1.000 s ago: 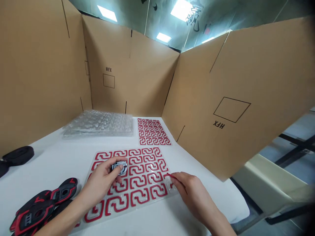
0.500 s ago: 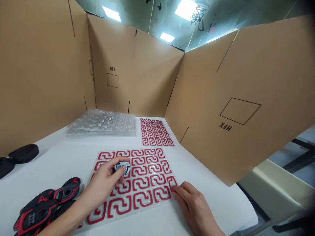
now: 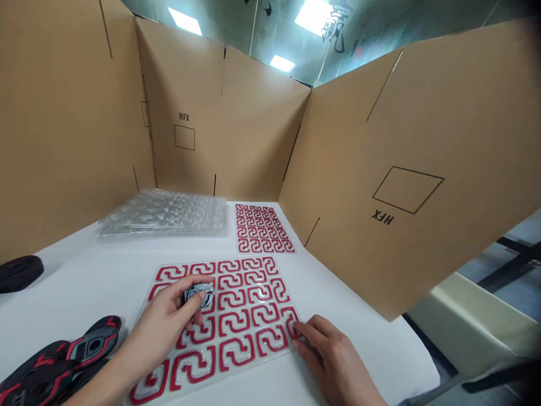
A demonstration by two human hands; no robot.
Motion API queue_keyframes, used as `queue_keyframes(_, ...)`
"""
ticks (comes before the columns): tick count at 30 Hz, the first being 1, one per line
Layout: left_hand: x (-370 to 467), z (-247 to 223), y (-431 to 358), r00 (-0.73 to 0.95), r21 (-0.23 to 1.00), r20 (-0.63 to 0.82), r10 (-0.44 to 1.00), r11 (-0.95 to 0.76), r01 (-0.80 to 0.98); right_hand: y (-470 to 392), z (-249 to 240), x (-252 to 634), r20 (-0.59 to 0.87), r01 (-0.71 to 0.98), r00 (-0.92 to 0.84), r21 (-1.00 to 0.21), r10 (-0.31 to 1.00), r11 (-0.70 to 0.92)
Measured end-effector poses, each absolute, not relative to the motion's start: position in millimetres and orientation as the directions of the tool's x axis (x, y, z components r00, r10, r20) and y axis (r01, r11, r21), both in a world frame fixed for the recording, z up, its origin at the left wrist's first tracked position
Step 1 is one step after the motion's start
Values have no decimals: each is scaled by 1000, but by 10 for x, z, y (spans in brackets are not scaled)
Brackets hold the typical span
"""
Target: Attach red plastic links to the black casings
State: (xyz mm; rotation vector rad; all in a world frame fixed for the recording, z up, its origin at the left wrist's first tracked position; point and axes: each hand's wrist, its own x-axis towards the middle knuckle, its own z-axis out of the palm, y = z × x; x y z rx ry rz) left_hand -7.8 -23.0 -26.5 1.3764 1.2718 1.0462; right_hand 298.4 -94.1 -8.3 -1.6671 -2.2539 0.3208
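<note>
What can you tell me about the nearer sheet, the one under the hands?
The sheet looks like clear, glossy plastic, with rows of hooked red shapes in facing pairs. It lies flat on the white table. The right hand has its fingers at a red shape by its right edge. The left hand hides part of its left side; contact there is unclear.

Obscured and cropped parts, head view

Left hand (image 3: 171, 310) masks part of the disc (image 3: 194, 292); its markings are too small to read. Left forearm (image 3: 120, 361) hides part of the sheet (image 3: 252, 324) and of the black-red pile (image 3: 93, 343), itself cropped at left. Right hand (image 3: 327, 352) covers a strip's (image 3: 291, 322) edge; grip there cannot be told. Black item (image 3: 21, 273) runs off left.
</note>
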Motion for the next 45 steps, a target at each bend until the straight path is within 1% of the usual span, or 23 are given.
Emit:
queue_keyframes(5, -72, -250, -236, 75, 982, -28, 997, 14, 189, -951, -80, 2976, 112, 875, -273, -383, 955, 295)
queue_keyframes(12, -81, -264, -221, 86, 982, -22, 996, 5, 190, -978, -91, 2989, 133, 881, -272, -363, 953, 303)
queue_keyframes(16, -88, -257, -225, 82, 982, -14, 997, -2, 190, -1002, -121, 3011, 212, 875, -238, -376, 948, 304)
queue_keyframes(21, -76, -194, -254, 63, 982, -19, 998, 6, 190, -978, -104, 3072, 376, 852, -187, -397, 908, 340)
queue_keyframes(24, -67, -156, -259, 50, 986, -24, 998, 15, 164, -969, -89, 3099, 509, 858, -173, -341, 843, 383)
queue_keyframes(26, -61, -136, -254, 40, 991, -30, 999, 25, 133, -980, -114, 3088, 570, 879, -203, -252, 796, 404)
queue_keyframes(27, -59, -128, -249, 33, 994, -39, 999, 35, 107, -989, -141, 3074, 573, 890, -234, -200, 786, 411)
queue_keyframes(28, -56, -121, -242, 20, 997, -53, 998, 52, 65, -996, -179, 3056, 553, 893, -281, -149, 784, 425)
queue_keyframes(30, -49, -112, -222, -21, 994, -96, 995, 95, -61, -1002, -271, 3021, 460, 867, -410, -72, 788, 493)
queue_keyframes(32, -40, -114, -197, -58, 969, -150, 987, 135, -207, -987, -356, 3002, 348, 805, -544, -41, 763, 592)
queue_keyframes(34, -30, -132, -166, -78, 934, -202, 976, 168, -316, -950, -396, 2995, 272, 790, -581, -37, 767, 612)
queue_keyframes(37, -17, -181, -119, -104, 901, -247, 963, 189, -391, -869, -340, 2947, 246, 834, -524, -45, 816, 549)
queue_keyframes(39, -8, -217, -93, -91, 905, -222, 971, 171, -390, -799, -228, 2855, 232, 882, -438, -76, 869, 465)
queue_keyframes(41, 4, -250, -70, -82, 919, -184, 979, 142, -368, -700, -68, 2716, 165, 931, -334, -97, 928, 352)
queue_keyframes(43, 22, -281, -50, -86, 932, -151, 985, 113, -345, -552, 118, 2555, 73, 966, -244, -64, 967, 249)
queue_keyframes(45, 42, -307, -35, -87, 943, -126, 988, 92, -320, -353, 295, 2402, 54, 975, -219, -27, 974, 220)
